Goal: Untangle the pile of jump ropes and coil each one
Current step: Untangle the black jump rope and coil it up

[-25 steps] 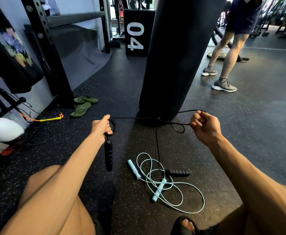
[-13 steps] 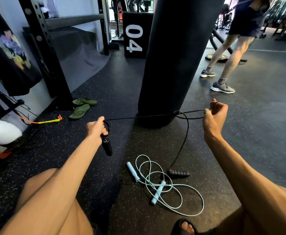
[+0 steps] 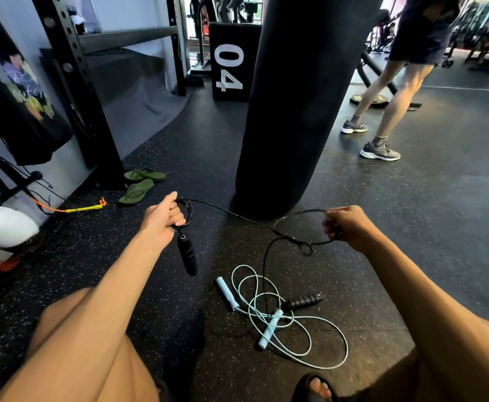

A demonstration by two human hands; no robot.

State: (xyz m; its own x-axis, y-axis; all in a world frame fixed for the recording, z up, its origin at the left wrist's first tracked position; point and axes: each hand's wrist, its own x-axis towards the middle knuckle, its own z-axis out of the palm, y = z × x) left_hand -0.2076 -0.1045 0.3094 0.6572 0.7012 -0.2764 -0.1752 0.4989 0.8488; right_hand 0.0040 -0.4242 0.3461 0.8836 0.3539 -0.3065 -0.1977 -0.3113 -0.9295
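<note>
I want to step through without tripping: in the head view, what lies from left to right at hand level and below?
white object → yellow cord → left hand, gripping the coiled black rope → left light blue handle → black handle on the floor → right hand, pinching the same rope

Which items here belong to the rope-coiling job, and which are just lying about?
Job: thin black jump rope, gripped by left hand and right hand; pale blue jump rope.
Lying about: green flip-flops; black punching bag; black box marked 04.

Punching bag (image 3: 292,111), green flip-flops (image 3: 140,184), numbered box (image 3: 231,62).
</note>
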